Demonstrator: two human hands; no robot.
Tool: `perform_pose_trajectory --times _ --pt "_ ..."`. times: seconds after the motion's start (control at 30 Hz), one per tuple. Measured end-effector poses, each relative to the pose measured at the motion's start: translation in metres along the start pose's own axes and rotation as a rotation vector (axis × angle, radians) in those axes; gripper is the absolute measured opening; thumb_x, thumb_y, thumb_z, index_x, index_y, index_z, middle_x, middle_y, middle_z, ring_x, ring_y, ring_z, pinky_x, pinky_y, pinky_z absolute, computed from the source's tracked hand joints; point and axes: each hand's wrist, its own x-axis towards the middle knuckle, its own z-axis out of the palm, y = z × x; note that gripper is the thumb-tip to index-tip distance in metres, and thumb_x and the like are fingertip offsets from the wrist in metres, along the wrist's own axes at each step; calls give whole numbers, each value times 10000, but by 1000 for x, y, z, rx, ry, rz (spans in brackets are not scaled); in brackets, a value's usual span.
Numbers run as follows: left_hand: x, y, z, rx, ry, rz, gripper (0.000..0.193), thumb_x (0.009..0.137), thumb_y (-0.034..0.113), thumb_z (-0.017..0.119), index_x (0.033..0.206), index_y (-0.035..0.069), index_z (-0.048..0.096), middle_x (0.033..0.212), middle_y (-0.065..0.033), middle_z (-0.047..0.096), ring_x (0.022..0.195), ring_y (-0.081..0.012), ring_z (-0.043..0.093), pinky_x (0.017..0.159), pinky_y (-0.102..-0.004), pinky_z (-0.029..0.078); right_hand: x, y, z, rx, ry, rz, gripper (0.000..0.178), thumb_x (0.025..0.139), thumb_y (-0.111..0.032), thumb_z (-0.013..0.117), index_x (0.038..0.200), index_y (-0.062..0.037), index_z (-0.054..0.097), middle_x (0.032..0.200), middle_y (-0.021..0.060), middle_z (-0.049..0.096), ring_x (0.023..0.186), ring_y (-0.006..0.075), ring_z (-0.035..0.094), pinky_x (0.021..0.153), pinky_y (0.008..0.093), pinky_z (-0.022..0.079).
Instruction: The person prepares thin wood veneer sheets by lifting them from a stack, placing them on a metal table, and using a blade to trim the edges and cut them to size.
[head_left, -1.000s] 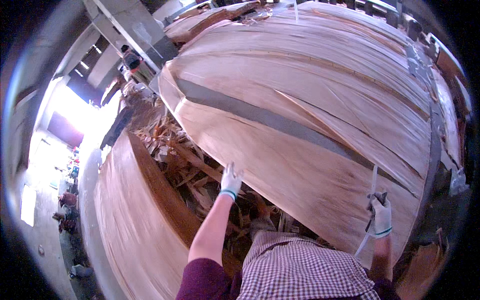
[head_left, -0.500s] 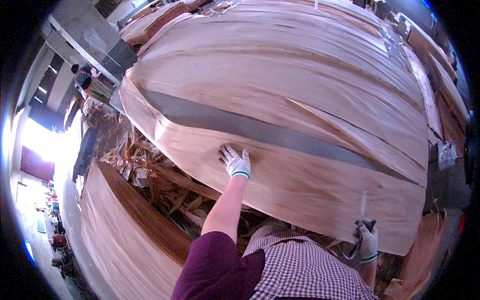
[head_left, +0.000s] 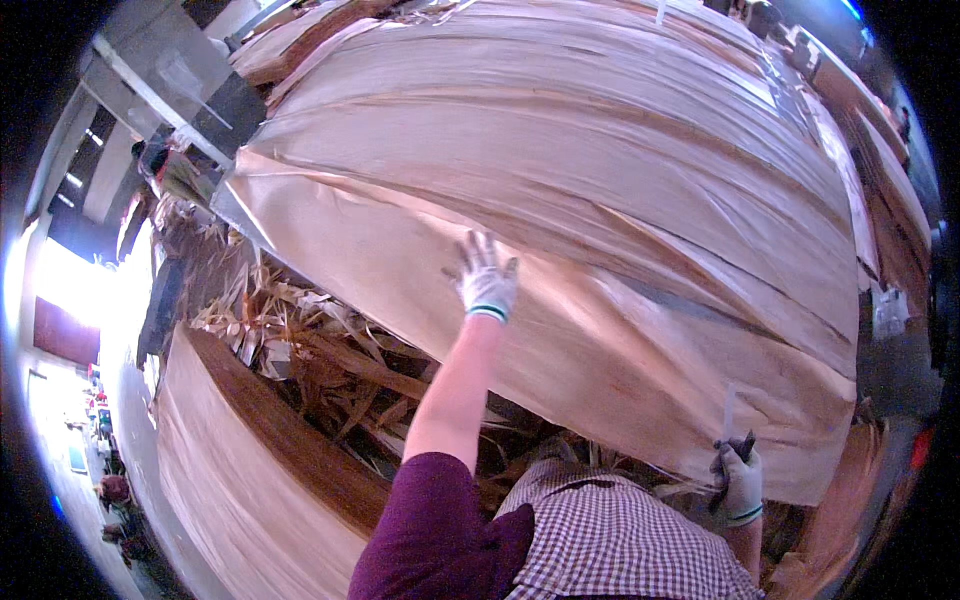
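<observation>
So, far left and below our left fingers we've got a stack [head_left: 250,470], pale and streaky on its broad face, with a rough brown edge. Between it and those fingers there's a mess of scraps [head_left: 350,385], all thin, curly, splintery bits of wood. Next is our left hand [head_left: 487,282] in a white glove with a green-edged cuff, fingers spread apart, palm down on the sheet [head_left: 580,375]. That's thin tan wood, smooth-looking, running out both sides of the fingers and buckled into long soft ridges to their right. Just past the fingertips its upper edge meets the wrinkled, layered pile [head_left: 620,150]. A narrow grey strip [head_left: 690,305] shows further right. Any marks on the wood are too small for us to read. Our right hand [head_left: 740,482], glove fingers darkened, is closed around a pale stick [head_left: 730,408] poking up above the knuckles, over the sheet's near right end.
</observation>
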Motion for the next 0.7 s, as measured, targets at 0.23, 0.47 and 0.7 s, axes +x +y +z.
perform_pose_trajectory --times 0.23,0.47,0.7 --pt "13 -72 27 127 -444 19 609 972 402 270 1453 36 202 1519 -184 152 1411 -335 116 1148 -469 68 -10 -17 12 -6 6 95 198 888 -218 612 936 -30 650 697 -32 566 590 58 495 523 221 397" --pt "41 -123 55 -141 -139 -178 605 949 415 352 1468 134 220 1536 -84 169 1410 -295 143 1137 -478 90 -4 -3 -62 -102 298 21 227 900 -245 592 982 -51 678 723 -17 625 617 63 509 552 234 420" --pt "-39 108 36 -964 -387 399 659 900 290 529 1458 88 240 1526 -79 212 1408 -258 181 1143 -428 123 -23 -41 -216 -23 993 -370 177 897 -197 537 920 -56 641 703 -10 597 547 60 486 489 209 380"
